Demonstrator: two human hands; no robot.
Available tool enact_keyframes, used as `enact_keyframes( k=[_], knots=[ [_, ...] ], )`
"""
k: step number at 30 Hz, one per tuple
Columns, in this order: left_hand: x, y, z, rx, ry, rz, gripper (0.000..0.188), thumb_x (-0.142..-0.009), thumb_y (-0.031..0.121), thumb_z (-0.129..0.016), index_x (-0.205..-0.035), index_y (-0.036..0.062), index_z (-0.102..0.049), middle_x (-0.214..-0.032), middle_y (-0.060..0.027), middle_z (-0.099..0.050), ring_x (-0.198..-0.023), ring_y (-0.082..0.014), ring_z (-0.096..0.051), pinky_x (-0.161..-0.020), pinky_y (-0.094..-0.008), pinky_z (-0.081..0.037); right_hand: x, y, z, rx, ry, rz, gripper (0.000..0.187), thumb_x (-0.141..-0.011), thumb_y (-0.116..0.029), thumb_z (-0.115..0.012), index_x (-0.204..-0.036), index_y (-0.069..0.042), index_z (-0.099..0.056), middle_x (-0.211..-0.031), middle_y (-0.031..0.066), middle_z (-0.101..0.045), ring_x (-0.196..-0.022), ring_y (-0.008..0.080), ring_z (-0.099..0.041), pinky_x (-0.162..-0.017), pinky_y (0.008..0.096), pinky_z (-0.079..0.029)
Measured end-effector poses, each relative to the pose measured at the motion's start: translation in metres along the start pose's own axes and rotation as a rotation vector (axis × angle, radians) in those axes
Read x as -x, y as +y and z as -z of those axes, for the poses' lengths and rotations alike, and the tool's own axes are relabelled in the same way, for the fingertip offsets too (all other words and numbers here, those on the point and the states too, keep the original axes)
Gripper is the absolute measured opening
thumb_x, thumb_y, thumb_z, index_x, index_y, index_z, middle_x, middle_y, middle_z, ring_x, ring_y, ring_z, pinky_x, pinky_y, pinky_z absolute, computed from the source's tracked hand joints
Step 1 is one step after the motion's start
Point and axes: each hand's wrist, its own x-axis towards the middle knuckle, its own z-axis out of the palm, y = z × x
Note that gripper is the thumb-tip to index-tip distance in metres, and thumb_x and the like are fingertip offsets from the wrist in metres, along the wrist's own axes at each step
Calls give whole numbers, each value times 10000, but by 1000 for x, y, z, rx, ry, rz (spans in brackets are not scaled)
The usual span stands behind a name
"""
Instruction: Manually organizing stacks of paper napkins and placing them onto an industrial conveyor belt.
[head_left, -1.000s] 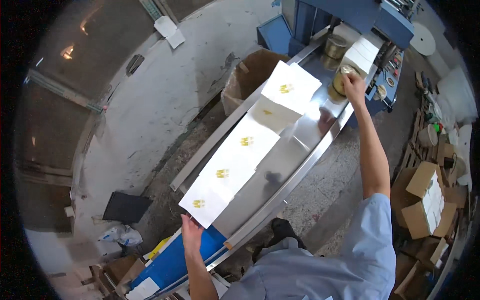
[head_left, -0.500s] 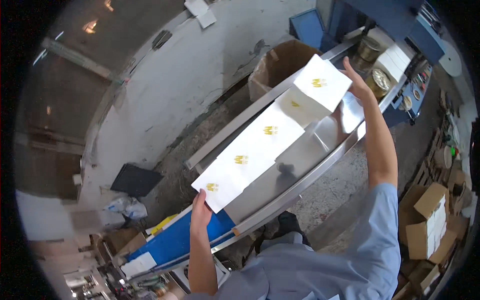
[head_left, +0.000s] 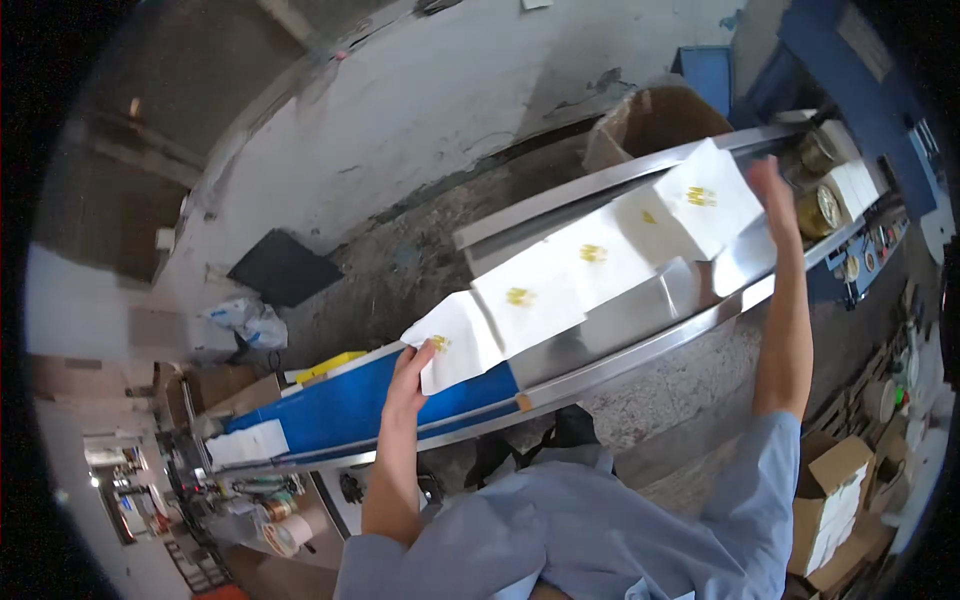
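Note:
A row of overlapping white paper pieces with yellow print [head_left: 545,290] lies slantwise along a metal conveyor table [head_left: 600,350]. My left hand [head_left: 406,383] pinches the lowest edge of the leftmost white paper piece [head_left: 455,362], thumb on top, and this piece bends upward over a blue belt [head_left: 330,395]. At the far right end, my right hand [head_left: 775,190] is beside the rightmost white paper piece [head_left: 708,200]. Motion blurs its fingers, and I cannot tell if it touches the paper.
Two metal cans [head_left: 818,210] and a white paper stack [head_left: 855,188] stand at the table's right end. Behind it is a lined cardboard bin [head_left: 650,130]. More white paper [head_left: 250,445] lies on the belt's left end. An open carton [head_left: 835,500] sits at the lower right.
The view has turned, shifting the scene. The leftmost paper piece now bends up in my left hand, and the right end piece lies flatter. My right hand has moved slightly off its edge.

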Motion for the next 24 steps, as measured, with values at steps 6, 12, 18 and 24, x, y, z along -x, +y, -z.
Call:
enact_keyframes(
  k=[6,12,18,24],
  knots=[
    [44,11,114,173,3,-80,484,-885,236,-680,-1270,-1,-508,-1144,-108,-635,-1020,-194,-642,-855,-313,-531,176,-110,-56,-359,333,581,254,-940,-120,-610,-1155,15,-621,-1029,110,-669,-905,172,-633,-773,283,-519],
    [84,40,271,238,-116,-136,501,-872,229,-696,-1275,0,-506,-1133,-93,-641,-1001,-177,-650,-844,-304,-540,396,-130,-314,-295,-257,295,140,-863,-54,-686,-994,-17,-652,-872,61,-669,-808,133,-619,-761,275,-506],
    [119,62,460,193,-92,-115,524,-853,177,-716,-1287,-16,-494,-1170,-119,-622,-1035,-199,-636,-869,-333,-533,567,-87,-601,-221,-902,-156,136,-903,-125,-655,-987,-22,-683,-789,9,-620,-677,92,-560,-606,249,-483],
    [159,70,616,84,101,-123,591,-824,215,-746,-1302,-24,-494,-1162,-119,-630,-1040,-199,-628,-899,-326,-502,630,-82,-787,-136,-892,-207,308,-943,-273,-587,-720,-61,-575,-585,33,-521,-491,142,-501,-455,289,-406]
  ],
)
